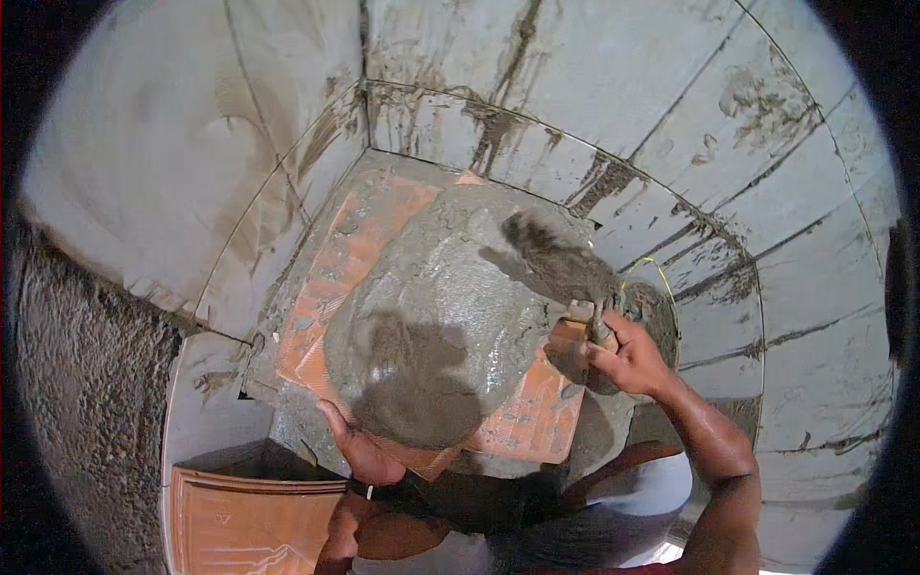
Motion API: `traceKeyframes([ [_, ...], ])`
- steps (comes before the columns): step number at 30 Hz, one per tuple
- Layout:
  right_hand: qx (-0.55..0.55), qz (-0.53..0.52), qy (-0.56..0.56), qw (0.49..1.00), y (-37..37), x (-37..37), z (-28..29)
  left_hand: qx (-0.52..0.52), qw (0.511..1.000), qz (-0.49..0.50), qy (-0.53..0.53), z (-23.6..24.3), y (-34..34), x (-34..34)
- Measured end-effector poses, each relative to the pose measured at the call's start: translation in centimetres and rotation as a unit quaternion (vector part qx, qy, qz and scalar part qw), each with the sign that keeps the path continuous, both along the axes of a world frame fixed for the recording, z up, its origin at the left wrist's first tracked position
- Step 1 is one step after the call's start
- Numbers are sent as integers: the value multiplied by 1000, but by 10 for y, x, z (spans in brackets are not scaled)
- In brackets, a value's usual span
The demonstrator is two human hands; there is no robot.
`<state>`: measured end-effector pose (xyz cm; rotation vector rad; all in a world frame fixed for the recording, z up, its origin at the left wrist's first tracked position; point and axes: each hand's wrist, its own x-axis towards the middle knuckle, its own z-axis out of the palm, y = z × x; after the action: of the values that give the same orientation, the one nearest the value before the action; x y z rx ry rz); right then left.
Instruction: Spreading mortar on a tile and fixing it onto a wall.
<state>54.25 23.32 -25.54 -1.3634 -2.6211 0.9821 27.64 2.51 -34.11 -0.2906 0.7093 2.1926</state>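
We see that the carrier here is an orange tile (356, 251) lying back side up in the middle of the frame, its ribbed surface bare along the upper left and at the lower right corner. We find a thick grey mound of wet mortar (441, 316) heaped directly on it, covering most of its middle. Under the tile we make out a grey, mortar-smeared tiled floor (671, 125) across the upper right, and a second orange tile (249, 522) at the lower left.
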Motion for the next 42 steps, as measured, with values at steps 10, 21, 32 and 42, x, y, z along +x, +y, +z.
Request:
traceKeyframes([
  [10,-208,-166,270,925,29,17,-39,-51,997,-13,50,-45,-2,3],
  [21,-202,-66,32,977,60,53,-3,-67,996,-57,1,-72,-20,-12],
  [32,174,-136,-61,973,7,93,23,-126,992,-18,10,-76,-19,-12],
  [42,312,-38,124,941,-7,27,-72,-67,990,-127,-13,-37,-11,0],
])
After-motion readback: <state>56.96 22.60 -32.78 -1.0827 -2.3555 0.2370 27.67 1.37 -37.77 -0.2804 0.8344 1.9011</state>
